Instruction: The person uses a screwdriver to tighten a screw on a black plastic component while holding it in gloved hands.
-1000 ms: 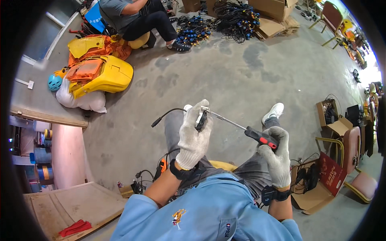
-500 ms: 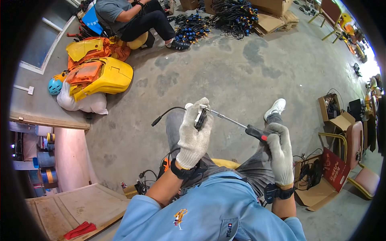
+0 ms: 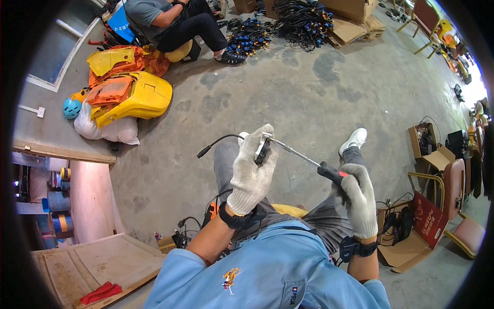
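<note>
My left hand [image 3: 249, 177], in a white knit glove, is closed around a small black part with a silver metal bracket [image 3: 264, 150]. From that part a short black cable [image 3: 218, 139] sticks out to the left, ending in a plug. Also gloved, my right hand [image 3: 362, 201] grips the black and red handle of a screwdriver [image 3: 330, 173]. Its long metal shaft slants up and left, and the tip meets the bracket or lies right against it. The glove fingers partly hide the black part.
Yellow and orange plastic shells [image 3: 146, 95] lie at the left beside a seated person [image 3: 170, 23]. Bundled black cables [image 3: 303, 23] are heaped at the back. An open carton [image 3: 411, 252] and chairs [image 3: 454, 188] stand at the right. A wooden panel [image 3: 103, 260] is lower left.
Both hands have shifted slightly to the right in the picture. The screwdriver handle has turned, its red patch now facing further up. Its tip stays at the bracket.
</note>
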{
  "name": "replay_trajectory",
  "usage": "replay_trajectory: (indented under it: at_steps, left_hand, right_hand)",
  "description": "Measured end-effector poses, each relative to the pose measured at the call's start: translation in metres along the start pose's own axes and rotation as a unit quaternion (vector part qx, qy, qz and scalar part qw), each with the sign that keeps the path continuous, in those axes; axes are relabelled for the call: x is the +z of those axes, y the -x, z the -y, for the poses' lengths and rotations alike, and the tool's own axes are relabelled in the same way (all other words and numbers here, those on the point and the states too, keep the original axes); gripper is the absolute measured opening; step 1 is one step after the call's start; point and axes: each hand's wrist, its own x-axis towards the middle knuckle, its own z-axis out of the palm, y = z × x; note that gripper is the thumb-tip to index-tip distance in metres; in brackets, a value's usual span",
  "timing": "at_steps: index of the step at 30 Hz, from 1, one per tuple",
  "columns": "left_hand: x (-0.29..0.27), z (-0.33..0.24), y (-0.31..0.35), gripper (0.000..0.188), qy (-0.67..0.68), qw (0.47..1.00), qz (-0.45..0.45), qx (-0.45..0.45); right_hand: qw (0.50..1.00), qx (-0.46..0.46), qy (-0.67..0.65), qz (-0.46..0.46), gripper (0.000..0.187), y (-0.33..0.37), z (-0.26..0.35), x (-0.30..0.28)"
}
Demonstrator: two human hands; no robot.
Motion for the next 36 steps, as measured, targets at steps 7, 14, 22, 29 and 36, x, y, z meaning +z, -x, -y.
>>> replay_trajectory:
  at_steps: [7, 14, 22, 29, 36]
  left_hand:
    - [-0.002, -0.005, -0.003, 0.043, 0.008, 0.998, 0.008, -0.059]
    - [-0.001, -0.004, -0.001, 0.041, 0.0, 1.0, 0.005, -0.014]
    - [-0.001, -0.002, 0.001, 0.041, -0.004, 0.999, 0.004, -0.038]
    - [-0.001, -0.004, -0.001, 0.041, 0.004, 0.998, 0.011, -0.057]
    - [0.002, 0.0, 0.0, 0.039, 0.036, 0.998, 0.026, -0.051]
  right_hand:
    - [0.984, -0.149, 0.076, -0.055, 0.037, -0.001, -0.009, 0.009]
    - [0.996, -0.056, 0.02, -0.061, 0.037, 0.002, 0.002, 0.008]
    - [0.995, -0.064, 0.047, -0.06, 0.038, 0.002, 0.001, 0.004]
    - [0.969, -0.214, 0.081, -0.095, 0.032, -0.008, -0.022, 0.008]
    - [0.996, -0.058, 0.01, -0.062, 0.03, -0.004, 0.001, 0.004]
